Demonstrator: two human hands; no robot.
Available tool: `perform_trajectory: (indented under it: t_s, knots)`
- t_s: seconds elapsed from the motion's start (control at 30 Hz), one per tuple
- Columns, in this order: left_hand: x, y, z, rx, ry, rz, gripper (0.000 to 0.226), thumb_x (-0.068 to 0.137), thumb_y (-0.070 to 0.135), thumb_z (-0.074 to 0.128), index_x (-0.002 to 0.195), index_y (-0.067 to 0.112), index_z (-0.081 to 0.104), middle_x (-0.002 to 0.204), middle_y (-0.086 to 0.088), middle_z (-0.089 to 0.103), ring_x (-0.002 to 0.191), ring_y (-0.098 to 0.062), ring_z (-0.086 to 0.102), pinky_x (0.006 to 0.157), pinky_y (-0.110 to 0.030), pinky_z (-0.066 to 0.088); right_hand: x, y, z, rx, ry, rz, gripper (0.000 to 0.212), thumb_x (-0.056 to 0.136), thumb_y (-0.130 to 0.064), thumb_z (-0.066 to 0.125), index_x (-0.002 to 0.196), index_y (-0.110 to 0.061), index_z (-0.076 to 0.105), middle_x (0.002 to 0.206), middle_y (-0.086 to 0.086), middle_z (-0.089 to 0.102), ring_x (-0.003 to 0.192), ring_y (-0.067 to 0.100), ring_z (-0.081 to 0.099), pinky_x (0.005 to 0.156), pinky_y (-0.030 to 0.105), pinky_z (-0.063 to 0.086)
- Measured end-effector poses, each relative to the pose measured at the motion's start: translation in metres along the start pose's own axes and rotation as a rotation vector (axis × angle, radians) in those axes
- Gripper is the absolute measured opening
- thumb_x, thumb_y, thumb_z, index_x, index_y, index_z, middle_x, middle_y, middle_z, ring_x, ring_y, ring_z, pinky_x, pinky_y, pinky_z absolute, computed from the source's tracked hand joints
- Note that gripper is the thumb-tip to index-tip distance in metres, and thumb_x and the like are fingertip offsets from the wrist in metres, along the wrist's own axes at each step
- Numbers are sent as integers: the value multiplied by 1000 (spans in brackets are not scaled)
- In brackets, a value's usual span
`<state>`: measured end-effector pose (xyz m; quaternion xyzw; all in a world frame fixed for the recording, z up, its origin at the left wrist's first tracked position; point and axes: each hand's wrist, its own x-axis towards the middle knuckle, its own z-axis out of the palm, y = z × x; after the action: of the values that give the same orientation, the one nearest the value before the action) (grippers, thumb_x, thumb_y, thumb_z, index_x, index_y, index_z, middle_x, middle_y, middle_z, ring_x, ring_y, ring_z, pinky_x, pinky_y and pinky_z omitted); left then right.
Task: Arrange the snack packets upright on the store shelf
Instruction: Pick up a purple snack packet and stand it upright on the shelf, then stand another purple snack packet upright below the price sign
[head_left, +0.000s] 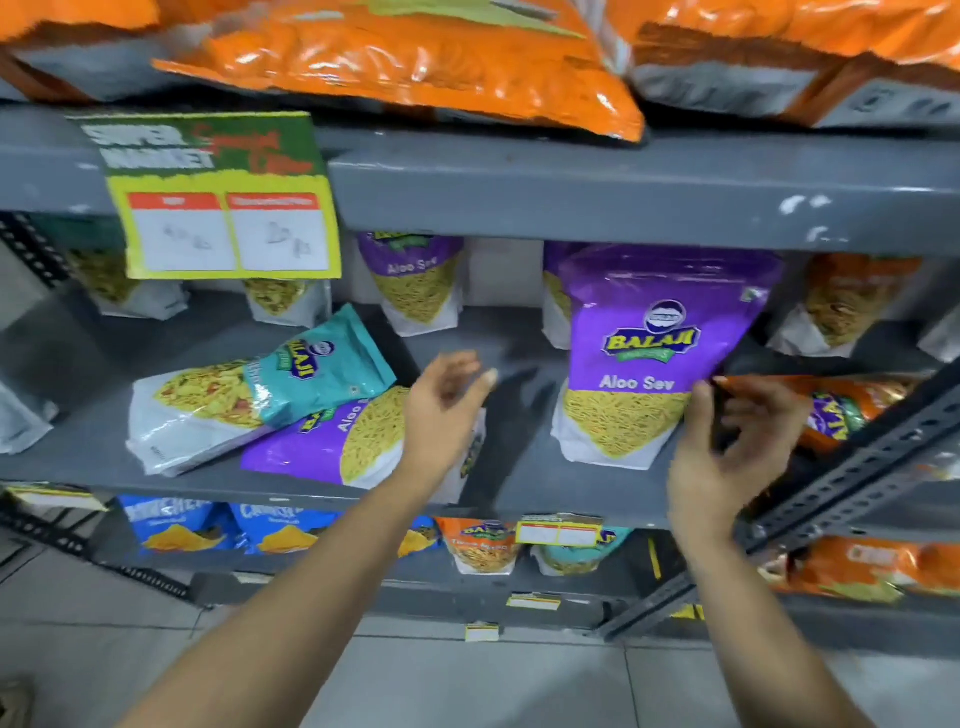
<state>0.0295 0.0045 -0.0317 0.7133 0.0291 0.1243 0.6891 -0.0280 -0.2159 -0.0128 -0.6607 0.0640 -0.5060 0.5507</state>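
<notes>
Here, a grey shelf (524, 483) is seen bearing snack packets. A purple Aloo Sev packet (654, 358) is stood upright at centre-right; a second purple packet (322, 441) is laid flat beneath a teal packet (260, 389). The right hand (727, 457) is loosely spread, thumb touching the upright packet; the left hand (441, 410) is open, empty.

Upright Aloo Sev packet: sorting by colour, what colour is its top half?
Purple, on the Aloo Sev packet; head view.

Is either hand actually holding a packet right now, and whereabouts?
The right hand touches the upright purple packet at its lower right edge; a firm grip cannot be told. The left hand holds nothing.
</notes>
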Motion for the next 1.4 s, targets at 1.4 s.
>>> perform_trajectory:
  t_s: [1.4]
  knots:
    - [-75,26,-245,-267,-347,-259,34,78,-9,72,104,13,72,89,4,80,83,-4,73,71,-17,56,-215,-117,71,156,-844,654,53,77,-34,76,126,-23,57,116,-5,75,108,10,70,79,17,55]
